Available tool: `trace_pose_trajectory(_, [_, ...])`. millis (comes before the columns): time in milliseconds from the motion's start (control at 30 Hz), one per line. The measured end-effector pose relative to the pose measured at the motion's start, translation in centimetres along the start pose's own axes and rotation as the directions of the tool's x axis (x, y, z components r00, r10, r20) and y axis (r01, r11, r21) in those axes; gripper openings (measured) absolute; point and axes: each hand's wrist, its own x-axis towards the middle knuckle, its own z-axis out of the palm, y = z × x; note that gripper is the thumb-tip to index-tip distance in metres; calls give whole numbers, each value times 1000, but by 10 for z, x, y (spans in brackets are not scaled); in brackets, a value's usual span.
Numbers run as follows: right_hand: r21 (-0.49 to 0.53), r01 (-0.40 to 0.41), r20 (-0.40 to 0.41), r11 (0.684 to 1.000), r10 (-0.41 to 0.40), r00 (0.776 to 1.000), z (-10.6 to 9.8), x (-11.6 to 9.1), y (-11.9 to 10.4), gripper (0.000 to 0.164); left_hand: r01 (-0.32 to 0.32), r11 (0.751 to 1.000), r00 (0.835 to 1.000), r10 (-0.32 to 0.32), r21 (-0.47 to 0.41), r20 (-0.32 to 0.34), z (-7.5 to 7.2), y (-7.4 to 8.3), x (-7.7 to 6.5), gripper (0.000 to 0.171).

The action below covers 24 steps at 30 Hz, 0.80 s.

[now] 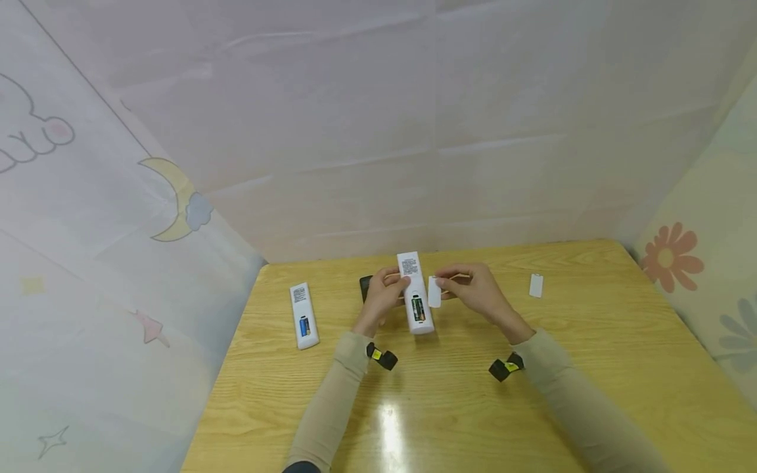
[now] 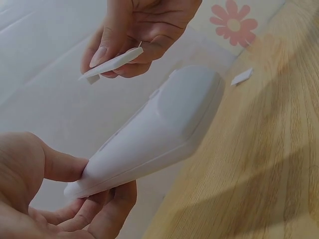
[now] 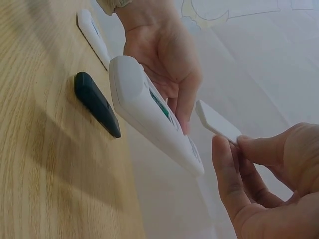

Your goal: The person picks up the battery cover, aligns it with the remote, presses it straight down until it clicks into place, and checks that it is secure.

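Note:
My left hand (image 1: 383, 297) grips a white remote control (image 1: 411, 282) by its side, thumb on the back face. The remote's back faces up, with a printed label and an uncovered compartment holding dark green batteries (image 1: 418, 309). Between thumb and fingers, my right hand (image 1: 476, 289) pinches a small white battery cover (image 1: 434, 292) just right of the remote. In the right wrist view, a gap shows between the cover (image 3: 217, 121) and the remote (image 3: 149, 112). Both are held above the table.
A second white remote (image 1: 304, 316) lies back up on the wooden table (image 1: 449, 407) at left, a blue battery (image 1: 304, 326) in its uncovered compartment. A black remote (image 3: 94, 103) lies behind my left hand. Another white battery cover (image 1: 535, 286) lies at right. Curtained walls border the table.

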Motion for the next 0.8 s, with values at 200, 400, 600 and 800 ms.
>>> trace_pose_trajectory(200, [-5,13,6,1000,-13,1000,3,-1,0,25,5,1000,1000,-5,-3,17,4,-1,1,48])
trace_pose_trajectory(400, [-5,-7,12,1000,7,1000,8,-1,2,24,-3,1000,1000,3,-9,25,6,-2,-1,48])
trace_pose_trajectory(600, [-14,5,23,1000,-5,1000,10,-1,5,23,4,1000,1000,-4,-11,30,8,1,-3,50])
trace_pose_trajectory(800, [-15,28,31,1000,-27,999,12,-2,4,22,0,1000,999,0,-8,34,8,2,-4,50])
